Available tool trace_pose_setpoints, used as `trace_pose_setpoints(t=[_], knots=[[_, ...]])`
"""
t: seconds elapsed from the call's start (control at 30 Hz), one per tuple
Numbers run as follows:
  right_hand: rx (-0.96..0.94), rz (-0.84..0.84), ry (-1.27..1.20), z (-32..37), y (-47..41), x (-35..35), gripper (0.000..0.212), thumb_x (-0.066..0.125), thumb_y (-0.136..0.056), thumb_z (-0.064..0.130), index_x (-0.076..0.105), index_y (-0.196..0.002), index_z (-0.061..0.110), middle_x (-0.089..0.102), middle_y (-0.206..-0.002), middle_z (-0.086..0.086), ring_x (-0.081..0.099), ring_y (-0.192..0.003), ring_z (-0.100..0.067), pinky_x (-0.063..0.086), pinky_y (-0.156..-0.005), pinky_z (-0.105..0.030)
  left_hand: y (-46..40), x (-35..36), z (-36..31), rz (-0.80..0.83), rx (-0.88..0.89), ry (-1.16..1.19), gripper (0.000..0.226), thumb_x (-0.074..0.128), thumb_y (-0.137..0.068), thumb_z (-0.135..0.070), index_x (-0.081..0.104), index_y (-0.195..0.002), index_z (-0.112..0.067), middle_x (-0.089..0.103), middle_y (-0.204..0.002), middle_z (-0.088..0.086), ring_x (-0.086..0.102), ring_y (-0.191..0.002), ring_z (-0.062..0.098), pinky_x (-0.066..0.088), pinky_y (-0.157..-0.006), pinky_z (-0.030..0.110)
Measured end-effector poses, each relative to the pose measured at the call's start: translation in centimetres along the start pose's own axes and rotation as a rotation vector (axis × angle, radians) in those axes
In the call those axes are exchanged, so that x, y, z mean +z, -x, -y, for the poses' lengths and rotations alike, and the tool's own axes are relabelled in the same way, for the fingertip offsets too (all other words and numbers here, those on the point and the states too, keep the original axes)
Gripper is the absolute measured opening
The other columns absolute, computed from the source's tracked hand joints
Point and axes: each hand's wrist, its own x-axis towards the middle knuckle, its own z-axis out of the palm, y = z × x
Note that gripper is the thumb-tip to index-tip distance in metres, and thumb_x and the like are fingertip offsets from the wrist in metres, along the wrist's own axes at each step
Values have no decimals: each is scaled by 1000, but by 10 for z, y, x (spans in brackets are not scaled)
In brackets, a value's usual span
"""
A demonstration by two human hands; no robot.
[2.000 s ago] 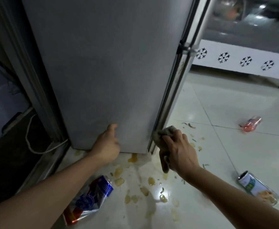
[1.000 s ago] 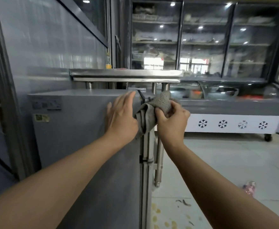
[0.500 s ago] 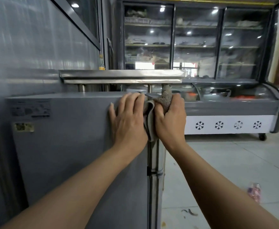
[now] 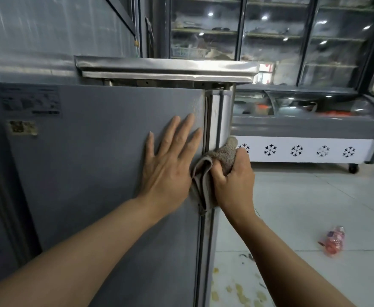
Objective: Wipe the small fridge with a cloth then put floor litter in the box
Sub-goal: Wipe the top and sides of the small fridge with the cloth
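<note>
The small grey fridge [image 4: 93,173] fills the left and middle of the head view, with its side panel facing me. My left hand [image 4: 170,165] lies flat on that panel near the front corner, fingers straight and spread. My right hand [image 4: 232,182] grips a bunched grey-brown cloth [image 4: 223,156] and holds it against the fridge's front corner edge, about halfway down from the top. A crushed pink plastic bottle [image 4: 333,242] lies on the white tiled floor at the right. Yellowish scraps [image 4: 241,293] are scattered on the floor by the fridge's foot. No box is in view.
A steel shelf [image 4: 166,68] sits just above the fridge top. A chest freezer with snowflake marks [image 4: 303,138] stands across the floor at the back right, with glass-door display coolers [image 4: 270,38] behind it. A metal wall panel [image 4: 37,41] rises at the left.
My view rose from the fridge's foot to its top. Over the last half second my right hand slid the cloth down the corner edge, and my left hand moved slightly lower on the panel.
</note>
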Motion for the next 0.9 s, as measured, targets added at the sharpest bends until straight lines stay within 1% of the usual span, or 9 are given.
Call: trace_pose_setpoints(t=[0.1, 0.2, 0.37, 0.5, 0.6, 0.67, 0.7, 0.8, 0.9], knots=[[37, 50, 15, -19, 25, 0, 19, 54, -83, 28, 39, -83, 15, 49, -82, -7, 46, -73, -23, 36, -64, -31, 20, 12, 0, 18, 35, -78, 87, 69, -77, -21, 18, -148, -20, 8, -158, 3, 3, -145, 22, 4, -108, 55], [61, 65, 73, -35, 46, 1, 23, 53, -80, 34, 42, -88, 14, 49, -88, -6, 48, -82, -25, 40, -69, -35, 37, 21, -2, 65, 64, -141, 94, 73, -71, -27, 19, -147, -20, 11, -158, 4, 6, -144, 24, 9, -107, 57], [48, -25, 86, -52, 68, 10, 23, 50, -79, 37, 39, -86, 19, 45, -85, -2, 47, -81, -25, 38, -68, -32, 71, 41, -6, 113, 123, -217, 94, 78, -65, -25, 26, -144, -19, 23, -155, 5, 16, -141, 24, 28, -102, 62], [43, -42, 75, -72, 91, 14, 16, 47, -80, 39, 37, -85, 28, 44, -83, 3, 48, -80, -23, 39, -69, -31, 90, 54, -10, 96, 110, -210, 91, 73, -72, -23, 20, -147, -18, 8, -157, -1, 11, -143, 22, 25, -105, 61], [56, -13, 72, -88, 111, 17, 10, 46, -82, 37, 39, -87, 31, 44, -84, 7, 49, -80, -20, 42, -70, -33, 101, 66, -12, 88, 103, -216, 90, 67, -75, -22, 15, -149, -17, 8, -157, 1, 9, -144, 22, 20, -107, 58], [76, 12, 102, -100, 126, 18, 15, 45, -81, 37, 44, -89, 25, 43, -85, 8, 48, -80, -19, 41, -69, -32, 115, 77, -14, 111, 132, -220, 92, 66, -75, -23, 12, -149, -17, 7, -157, 0, 9, -144, 21, 15, -107, 56], [92, 25, 139, -106, 133, 18, 22, 43, -80, 39, 46, -90, 20, 45, -85, 6, 48, -80, -19, 41, -69, -33, 124, 83, -15, 129, 150, -228, 94, 67, -75, -23, 11, -149, -17, 6, -157, 0, 7, -145, 21, 14, -107, 55], [115, 54, 280, -120, 150, 19, 37, 40, -78, 42, 50, -87, 7, 48, -82, -5, 46, -78, -26, 40, -67, -39, 151, 99, -16, 163, 172, -247, 96, 65, -75, -15, 5, -150, -18, 1, -158, -1, 1, -145, 17, 12, -108, 54], [148, 87, 355, -135, 170, 19, 39, 39, -78, 45, 48, -84, 7, 47, -80, -5, 43, -78, -25, 35, -69, -37, 169, 112, -17, 147, 182, -208, 81, 49, -82, -9, 4, -149, -17, 4, -158, -2, 2, -144, 16, 11, -108, 54]])
